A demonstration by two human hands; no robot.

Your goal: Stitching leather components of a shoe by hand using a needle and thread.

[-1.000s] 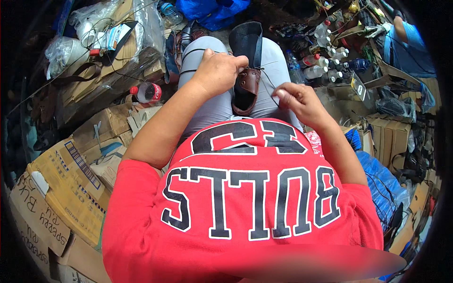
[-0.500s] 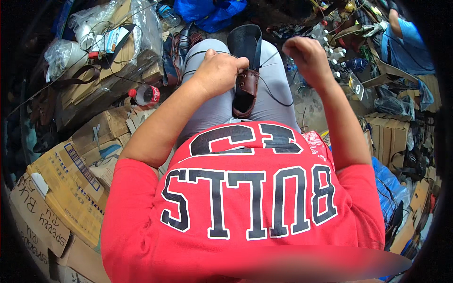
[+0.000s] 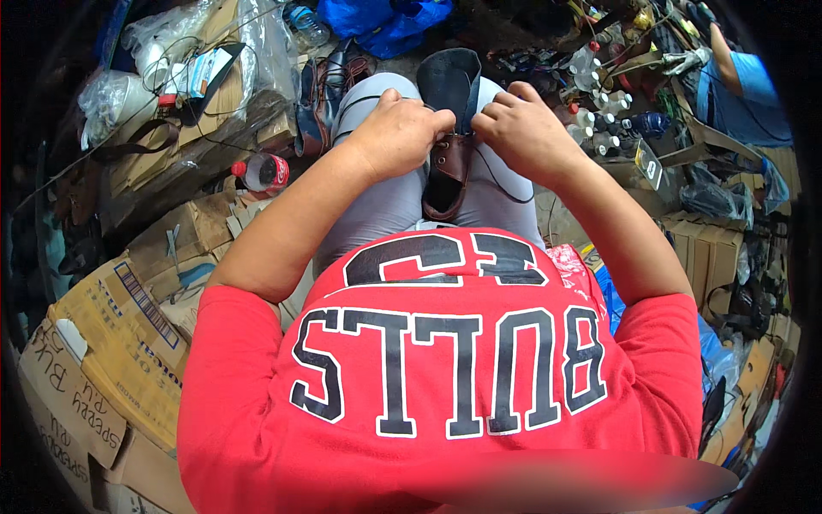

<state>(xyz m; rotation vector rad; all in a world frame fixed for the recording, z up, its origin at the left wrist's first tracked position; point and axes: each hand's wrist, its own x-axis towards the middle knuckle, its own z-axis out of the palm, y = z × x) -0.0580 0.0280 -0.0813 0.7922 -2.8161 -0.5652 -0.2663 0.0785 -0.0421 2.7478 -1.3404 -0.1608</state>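
A brown leather shoe (image 3: 445, 176) with lace eyelets rests on my lap between my thighs, its black part (image 3: 449, 77) standing up at the far end. My left hand (image 3: 401, 128) is closed at the shoe's left side, thumb pressed on it near the eyelets; its other fingers are curled and partly hidden. On the opposite side, my right hand (image 3: 524, 133) is closed, fingertips meeting right beside the shoe. Whatever those fingertips pinch is too small to make out. A thin black cord (image 3: 497, 182) loops from the shoe over my right thigh.
Left of my legs are a red-capped bottle (image 3: 264, 173), cardboard boxes (image 3: 128, 343) and more dark shoes (image 3: 321, 98). Several small bottles (image 3: 599, 116) stand beyond my right hand. A blue bag (image 3: 381, 26) lies ahead. Another person's arm (image 3: 726, 64) shows at the far right.
My right hand has come left and down from out beside the shoe, so its fingertips now meet at the shoe's edge. My left hand has stayed nearly in place.
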